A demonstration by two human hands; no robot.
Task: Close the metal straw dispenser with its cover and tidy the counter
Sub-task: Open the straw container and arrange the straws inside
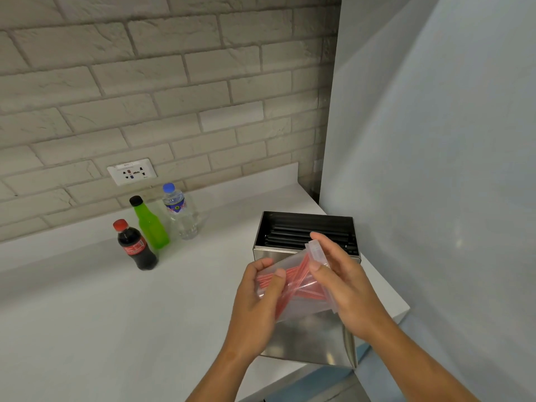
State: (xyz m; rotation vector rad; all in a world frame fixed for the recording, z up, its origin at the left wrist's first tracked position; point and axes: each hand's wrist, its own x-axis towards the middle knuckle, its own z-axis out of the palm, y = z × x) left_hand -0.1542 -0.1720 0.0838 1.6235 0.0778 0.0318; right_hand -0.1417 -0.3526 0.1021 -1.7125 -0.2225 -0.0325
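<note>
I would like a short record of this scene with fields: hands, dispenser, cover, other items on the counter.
left hand: grips the lower end of a clear zip bag of red straws
right hand: pinches the bag's zip end
metal straw dispenser: open on top, black straws inside
cover: not in view
counter: cola bottle, green bottle, water bottle near the wall

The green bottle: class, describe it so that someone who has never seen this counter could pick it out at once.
Find the white counter under the brick wall, then the three bottles standing below the wall socket. The green bottle is the middle one, between the dark cola bottle with a red cap and the clear water bottle with a blue cap. It alone has bright green contents and a black cap.
</note>
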